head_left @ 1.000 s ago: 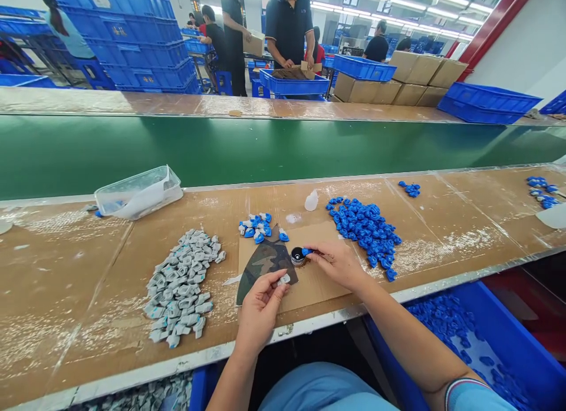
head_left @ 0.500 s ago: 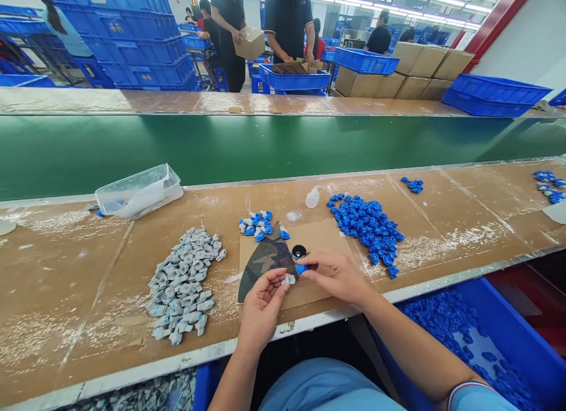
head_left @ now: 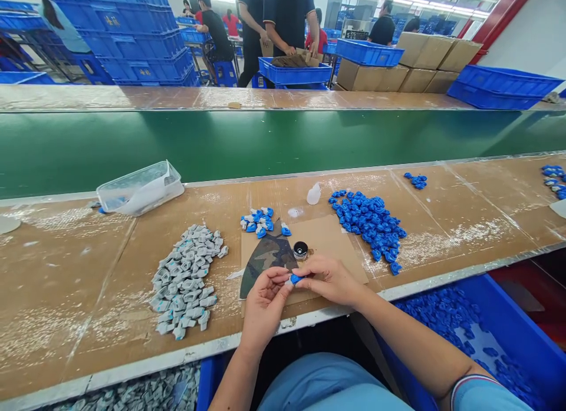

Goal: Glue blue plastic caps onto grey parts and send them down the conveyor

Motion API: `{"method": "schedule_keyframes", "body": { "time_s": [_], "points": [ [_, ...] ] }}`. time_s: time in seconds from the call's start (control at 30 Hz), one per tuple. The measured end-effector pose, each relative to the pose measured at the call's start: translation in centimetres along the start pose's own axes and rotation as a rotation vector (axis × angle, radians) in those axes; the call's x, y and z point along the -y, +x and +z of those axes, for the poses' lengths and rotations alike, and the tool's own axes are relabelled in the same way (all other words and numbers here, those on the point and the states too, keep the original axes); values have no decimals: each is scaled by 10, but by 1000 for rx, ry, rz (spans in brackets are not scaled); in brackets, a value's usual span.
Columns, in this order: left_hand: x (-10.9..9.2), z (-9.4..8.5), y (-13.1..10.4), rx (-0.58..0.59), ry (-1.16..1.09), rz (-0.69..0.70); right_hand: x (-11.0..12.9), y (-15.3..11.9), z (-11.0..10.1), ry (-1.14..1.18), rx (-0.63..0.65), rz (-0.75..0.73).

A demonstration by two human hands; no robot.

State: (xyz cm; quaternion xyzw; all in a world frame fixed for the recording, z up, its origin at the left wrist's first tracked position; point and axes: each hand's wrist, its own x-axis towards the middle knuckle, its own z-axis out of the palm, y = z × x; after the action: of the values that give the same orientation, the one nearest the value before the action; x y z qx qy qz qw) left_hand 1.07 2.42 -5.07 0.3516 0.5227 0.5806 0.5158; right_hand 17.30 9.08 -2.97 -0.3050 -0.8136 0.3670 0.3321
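Note:
Between finger and thumb, my left hand (head_left: 264, 299) pinches a small grey plastic piece (head_left: 289, 280). My right hand (head_left: 329, 279) pinches a small blue plastic piece (head_left: 296, 278), which meets the grey one; how far they fit together is too small to tell. Just beyond my hands stands a small round black-and-silver pot (head_left: 300, 250). A camouflage cloth piece (head_left: 265, 259) lies on a cardboard sheet (head_left: 327, 234). A cluster of joined blue-and-grey pieces (head_left: 257, 221) sits at the sheet's far left corner.
Grey pieces (head_left: 188, 278) are heaped left, blue pieces (head_left: 369, 222) right. A clear plastic tub (head_left: 139, 190) and a small white bottle (head_left: 313, 194) stand near the green belt (head_left: 265, 142). Below the table edge is a blue bin (head_left: 508, 322). Co-workers stand beyond the belt.
My right hand has brought the blue piece from beside the pot down to the grey piece in my left hand, and the two now touch. Beyond the belt, a person with a box has shifted right.

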Motion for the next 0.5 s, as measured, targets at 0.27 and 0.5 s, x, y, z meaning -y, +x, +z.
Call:
{"method": "schedule_keyframes", "body": {
  "time_s": [0.27, 0.5],
  "points": [
    [-9, 1, 3, -6, 32, -68, -4, -6, 2, 49, -64, 40],
    [-32, -22, 46, -169, 178, -39, -26, -6, -71, -674, -323, 429]
  ]
}}
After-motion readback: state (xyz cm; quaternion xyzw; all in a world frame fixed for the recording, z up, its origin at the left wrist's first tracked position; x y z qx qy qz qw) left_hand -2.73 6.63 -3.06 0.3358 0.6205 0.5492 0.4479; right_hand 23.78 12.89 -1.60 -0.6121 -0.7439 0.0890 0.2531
